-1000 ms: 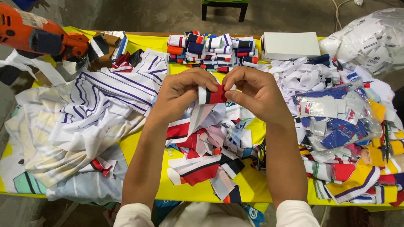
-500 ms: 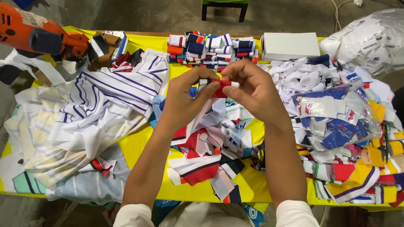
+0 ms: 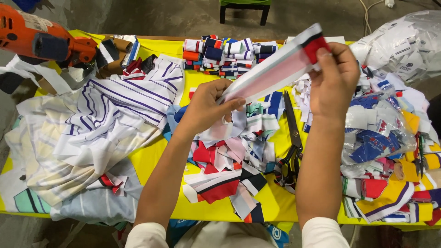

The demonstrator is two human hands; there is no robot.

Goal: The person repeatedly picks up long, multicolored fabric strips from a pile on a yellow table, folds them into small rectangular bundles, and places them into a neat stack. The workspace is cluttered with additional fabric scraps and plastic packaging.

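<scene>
My left hand point(image 3: 207, 110) and my right hand point(image 3: 334, 76) hold a long knit strip point(image 3: 275, 69) stretched taut between them, above the table. The strip is white and pale pink with a red and dark end, which my right hand pinches at the upper right. My left hand grips the lower left end. Below the hands lies a heap of cut fabric pieces point(image 3: 229, 170) in red, white, pink and navy. Black scissors point(image 3: 291, 138) rest on the yellow table point(image 3: 151, 156) just right of that heap.
White garments with purple stripes point(image 3: 105, 124) are piled at the left. An orange power tool point(image 3: 41, 39) sits at the far left. Folded striped collars point(image 3: 225, 55) are stacked at the back. Clear bags of labels point(image 3: 404, 46) and more striped trims point(image 3: 390, 193) fill the right side.
My hands were close together pinching a folded red and white piece. They have drawn apart, the right rising to the right, and the strip is now pulled out to full length.
</scene>
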